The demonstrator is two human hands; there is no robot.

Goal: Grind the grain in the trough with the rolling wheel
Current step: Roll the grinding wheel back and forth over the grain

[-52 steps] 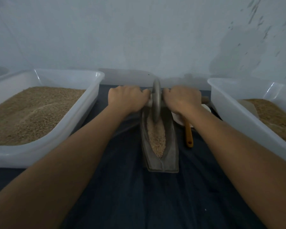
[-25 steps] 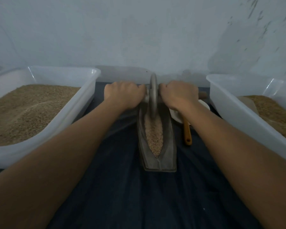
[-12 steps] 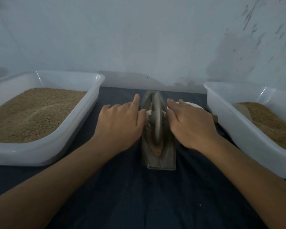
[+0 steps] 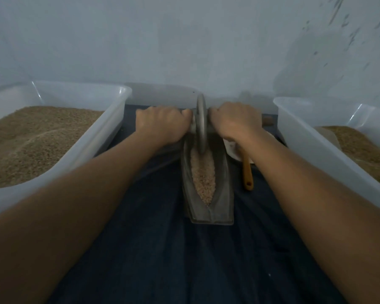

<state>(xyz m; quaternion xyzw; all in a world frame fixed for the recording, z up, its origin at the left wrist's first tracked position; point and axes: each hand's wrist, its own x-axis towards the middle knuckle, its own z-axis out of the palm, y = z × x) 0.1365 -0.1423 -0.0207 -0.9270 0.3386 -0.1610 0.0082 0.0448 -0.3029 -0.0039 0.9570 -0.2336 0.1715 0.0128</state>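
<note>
Both hands clenched on the axle of the rolling wheel (image 4: 201,123), one each side of the disc. Left hand (image 4: 162,123) wrapped round the left stub of the axle, knuckles up, thumb side tight against the hub. Right hand (image 4: 234,120) wrapped round the right stub likewise, with a brown wooden end of the handle (image 4: 268,122) poking out past it toward the right tub.

Wheel standing upright on edge, set between the two fists at the far end of the trough (image 4: 219,207), its lower rim down in the groove. Trough lying lengthwise away from the body, narrow and boat-shaped, grey metal, near end blunt and closest to the camera. Grain (image 4: 203,176) heaped along the groove from just under the wheel down to the near tip, pale and coarse, all of it on the near side of the hands.

Both forearms stretched forward and nearly straight, converging from the lower corners toward the wheel, wrists level, backs of the hands uppermost.

Underneath, a dark blue cloth (image 4: 184,260) spread over the work surface, creased in long folds. To the left, a translucent white tub (image 4: 110,126) filled with brown grain; to the right, a second white tub (image 4: 305,137) likewise holding grain, with a pale scoop-like edge showing inside. Just right of the trough, a white dish (image 4: 232,150) partly hidden under the right wrist, and an orange-handled tool (image 4: 247,174) lying from it toward the camera. Behind everything, a plain pale wall (image 4: 184,40), scuffed with dark flecks at the upper right. Dim light throughout.
</note>
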